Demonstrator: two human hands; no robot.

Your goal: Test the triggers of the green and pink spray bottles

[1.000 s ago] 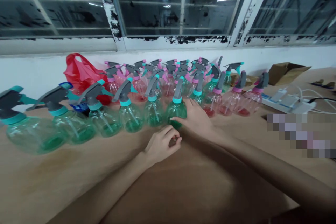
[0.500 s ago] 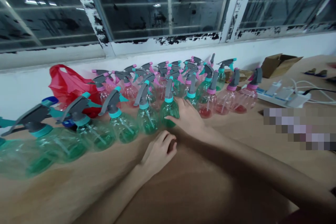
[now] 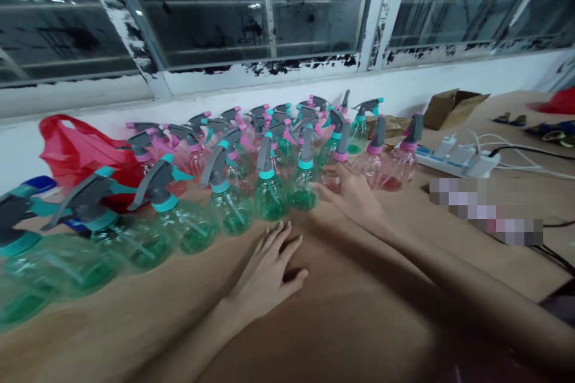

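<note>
Brown desk [image 3: 323, 323] carries a row of green bottles [image 3: 270, 197], seemingly already lined up. Left hand [image 3: 265, 269] is spread, empty; right hand [image 3: 354, 194] is at a pink bottle [image 3: 340, 157] beside this row, grip unclear. Two further pink bottles [image 3: 401, 166] perhaps remain.

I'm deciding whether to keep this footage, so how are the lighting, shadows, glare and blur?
Head view: dim overall, with bright light streaks in the windows; head view: a dark shadow on the table beneath the right arm; head view: green spray bottles at the left edge look stretched and soft; head view: a pixelated patch hides detail at right.
</note>
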